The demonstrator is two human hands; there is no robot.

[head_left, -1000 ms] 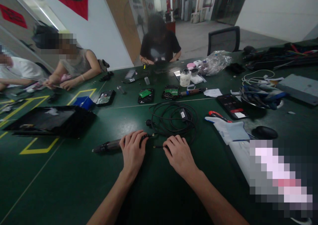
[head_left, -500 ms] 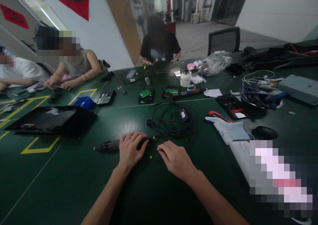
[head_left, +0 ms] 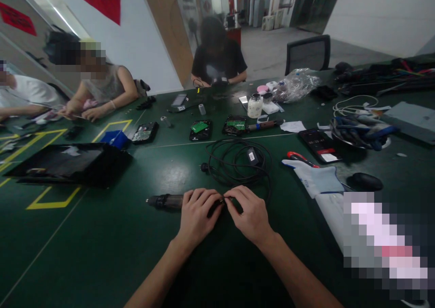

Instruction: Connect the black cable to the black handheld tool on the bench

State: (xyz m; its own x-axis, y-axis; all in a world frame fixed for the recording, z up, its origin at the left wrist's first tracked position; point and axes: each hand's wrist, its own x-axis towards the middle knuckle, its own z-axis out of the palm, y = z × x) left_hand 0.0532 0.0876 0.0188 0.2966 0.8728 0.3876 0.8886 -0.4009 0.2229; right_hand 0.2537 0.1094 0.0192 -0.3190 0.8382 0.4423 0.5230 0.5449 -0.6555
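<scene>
My left hand (head_left: 200, 212) is wrapped round a dark electric screwdriver (head_left: 168, 201), which lies lengthwise with its bit end pointing left. My right hand (head_left: 249, 215) pinches a small cable connector (head_left: 224, 199) at the screwdriver's right end. The fingertips of both hands nearly meet there; whether the connector is seated is hidden. Just beyond the hands lies a loosely coiled black power cable (head_left: 234, 181) with an adapter block (head_left: 253, 157) and a wall plug (head_left: 204, 167).
Hard drives (head_left: 200, 130) stand in a row beyond the cable. On the left are a black open case (head_left: 64, 163) and a blue bin (head_left: 115, 139). A phone (head_left: 319, 145), white-blue glove (head_left: 314, 176) and mouse (head_left: 365, 181) lie to the right. Several co-workers sit around the table.
My left hand has moved right with the screwdriver. My right hand has brought the connector up to the screwdriver's end, closing the gap between them.
</scene>
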